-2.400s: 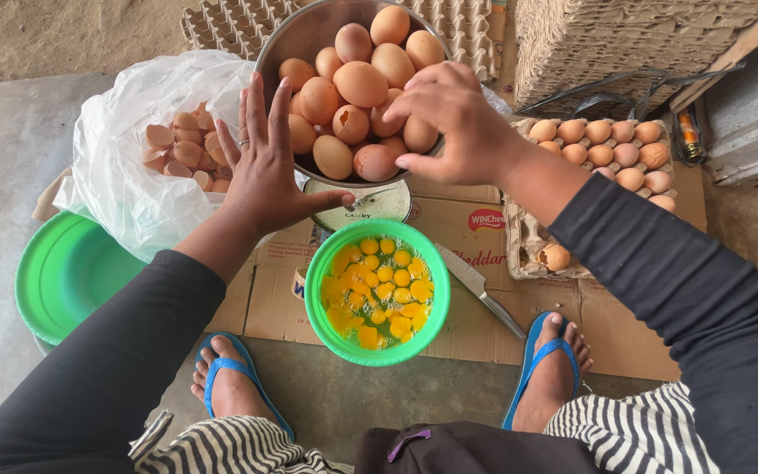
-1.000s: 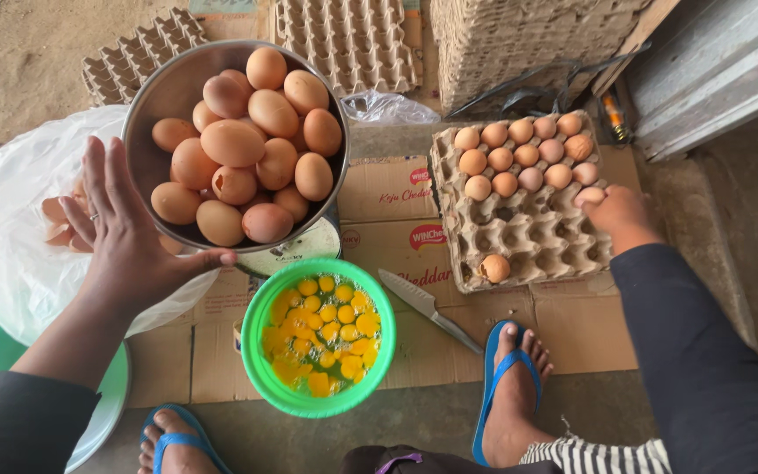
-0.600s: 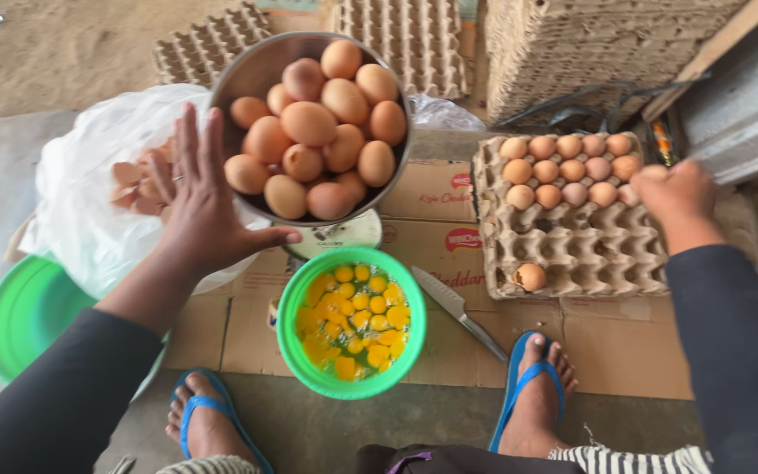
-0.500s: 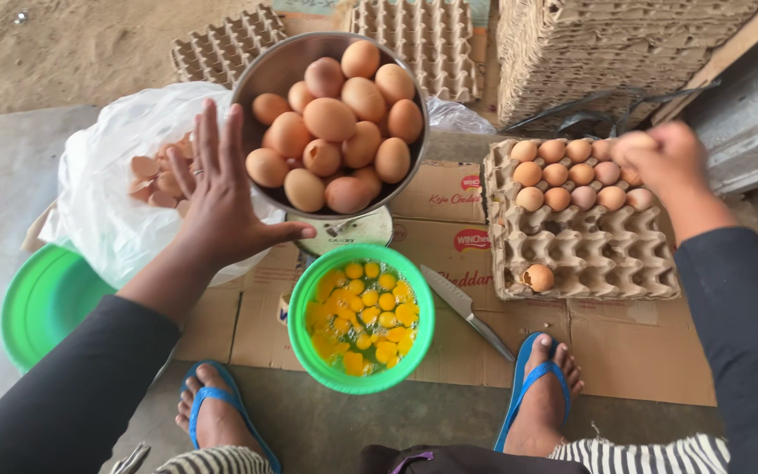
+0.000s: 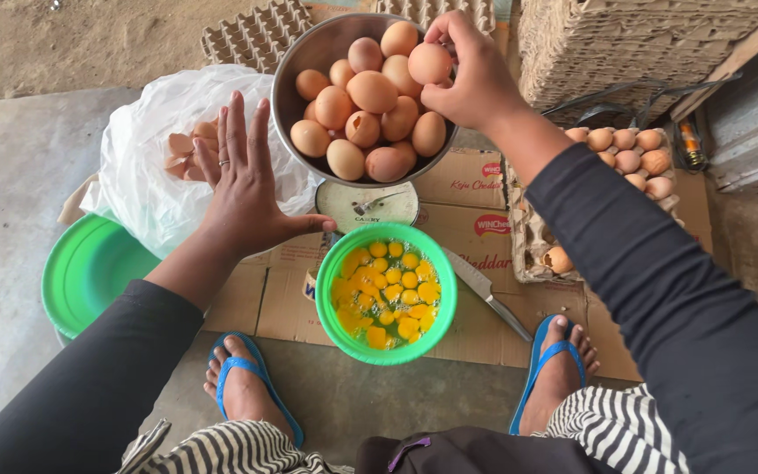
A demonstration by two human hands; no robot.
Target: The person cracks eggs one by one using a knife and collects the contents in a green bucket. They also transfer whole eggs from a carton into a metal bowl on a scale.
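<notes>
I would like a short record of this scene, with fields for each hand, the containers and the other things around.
Left hand: open, fingers spread, beside the metal bowl
Right hand: holds one brown egg over the metal bowl
Metal bowl: heaped with brown eggs, on a scale
Green bowl: many raw yolks
Egg tray: partly filled
Plastic bag: eggshells
Knife: on cardboard
</notes>
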